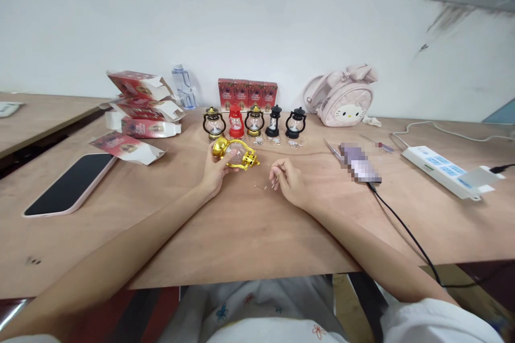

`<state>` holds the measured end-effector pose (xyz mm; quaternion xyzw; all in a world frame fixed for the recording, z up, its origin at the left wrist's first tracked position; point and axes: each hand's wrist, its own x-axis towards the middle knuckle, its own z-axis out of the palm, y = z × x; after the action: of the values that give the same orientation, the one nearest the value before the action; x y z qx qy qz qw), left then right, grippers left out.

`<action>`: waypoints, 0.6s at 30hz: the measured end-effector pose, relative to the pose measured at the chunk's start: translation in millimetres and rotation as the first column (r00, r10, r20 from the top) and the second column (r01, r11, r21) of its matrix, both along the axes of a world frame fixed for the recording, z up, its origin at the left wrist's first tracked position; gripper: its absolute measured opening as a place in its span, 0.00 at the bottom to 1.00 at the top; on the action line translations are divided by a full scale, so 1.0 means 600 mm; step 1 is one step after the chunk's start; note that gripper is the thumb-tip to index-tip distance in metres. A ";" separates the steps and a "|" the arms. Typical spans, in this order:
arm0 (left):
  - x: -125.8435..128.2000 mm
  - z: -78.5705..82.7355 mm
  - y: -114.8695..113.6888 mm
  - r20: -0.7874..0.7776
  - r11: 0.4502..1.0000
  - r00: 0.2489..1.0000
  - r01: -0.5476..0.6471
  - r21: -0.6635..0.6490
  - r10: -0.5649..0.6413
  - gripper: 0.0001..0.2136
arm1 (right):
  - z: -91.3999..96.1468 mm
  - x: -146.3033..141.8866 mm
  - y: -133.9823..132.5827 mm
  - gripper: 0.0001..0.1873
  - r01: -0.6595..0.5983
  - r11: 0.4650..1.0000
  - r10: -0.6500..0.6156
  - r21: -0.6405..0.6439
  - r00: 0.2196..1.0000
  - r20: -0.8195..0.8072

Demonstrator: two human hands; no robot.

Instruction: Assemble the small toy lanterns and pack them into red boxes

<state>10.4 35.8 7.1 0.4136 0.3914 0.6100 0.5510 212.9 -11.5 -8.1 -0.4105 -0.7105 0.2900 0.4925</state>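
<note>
My left hand (215, 170) grips a small gold toy lantern (235, 152), held on its side just above the wooden table (241, 225). My right hand (286, 179) rests on the table to the lantern's right, fingers curled in a pinch over tiny thin metal pieces (263, 186); what the fingers hold is too small to name. Behind both hands stands a row of several little lanterns (254, 121), black, red, gold-trimmed and black again.
Red boxes (247, 94) line the wall, opened red cartons (140, 112) lie at the left with a water bottle (184, 86). A phone (72, 182) lies at left. A pink bag (341, 99), screwdriver (332, 150), cabled blurred device (360, 163) and power strip (442, 170) sit right.
</note>
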 end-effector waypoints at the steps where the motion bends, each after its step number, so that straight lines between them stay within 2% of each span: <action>1: 0.001 0.000 -0.002 -0.006 1.000 1.000 0.011 0.004 -0.011 0.26 | -0.002 -0.003 0.001 0.13 -0.002 0.998 -0.002 -0.059 0.998 -0.063; 4: 0.004 0.002 -0.008 -0.026 0.998 0.998 0.056 0.010 -0.056 0.29 | -0.006 -0.009 0.008 0.17 -0.007 0.980 -0.037 -0.197 0.975 -0.217; 7: 0.007 0.004 -0.013 -0.028 0.994 0.994 0.105 -0.011 -0.105 0.31 | -0.009 -0.011 0.012 0.20 -0.020 0.963 -0.059 -0.268 0.957 -0.284; 12: 0.008 0.003 -0.014 -0.015 0.988 0.989 0.144 -0.055 -0.145 0.27 | -0.010 -0.012 0.014 0.21 -0.006 0.961 -0.060 -0.276 0.971 -0.232; 18: 0.010 0.004 -0.018 -0.031 0.978 0.979 0.199 -0.068 -0.202 0.25 | -0.010 -0.011 0.014 0.19 0.001 0.960 -0.071 -0.279 0.968 -0.241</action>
<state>16.3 24.8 9.2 0.4444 0.3775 0.5305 0.6153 206.1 -3.1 -14.4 -0.4487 -0.5882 0.4265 0.5204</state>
